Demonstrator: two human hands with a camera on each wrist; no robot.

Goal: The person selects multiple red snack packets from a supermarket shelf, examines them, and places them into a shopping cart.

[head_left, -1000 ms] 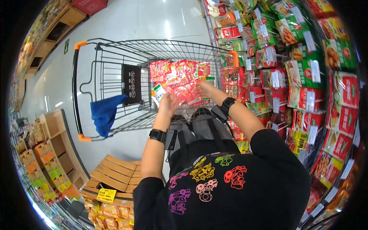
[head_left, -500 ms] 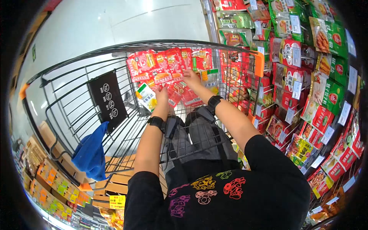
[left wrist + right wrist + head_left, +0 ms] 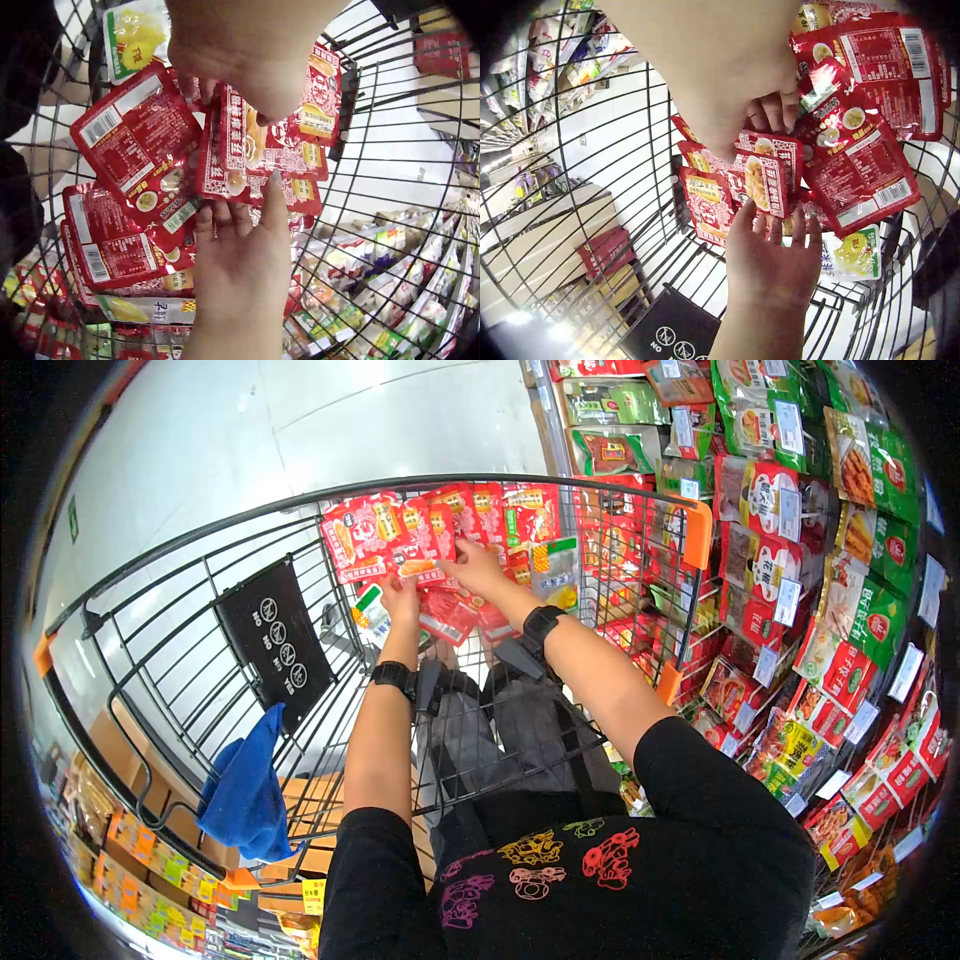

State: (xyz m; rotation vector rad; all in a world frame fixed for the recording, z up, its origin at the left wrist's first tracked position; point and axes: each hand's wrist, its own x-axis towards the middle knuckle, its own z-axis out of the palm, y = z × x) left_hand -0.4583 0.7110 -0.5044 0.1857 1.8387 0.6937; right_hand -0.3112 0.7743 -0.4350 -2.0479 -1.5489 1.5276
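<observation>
Both hands work over a spread of red pickled-mustard packets inside a wire shopping cart. My left hand pinches the near edge of a red pickled-mustard packet, its thumb on the printed front. From the other side my right hand grips the same small group, thumb on top and fingers tucked under, as the left wrist view shows. White-and-green pouches with yellow pictures flank the pile: one pouch lies beside the left hand and another pouch right of the right hand. Several packets lie back side up.
The cart's black wire rim surrounds the pile. A black sign and a blue cloth are on its left side. Shelves of hanging food packets stand close on the right. Wooden crates are at the lower left.
Both hands have come closer together and moved from spread fingers to a pinch on the red packets. The cart appears larger and tilted in the head view than a second ago.
</observation>
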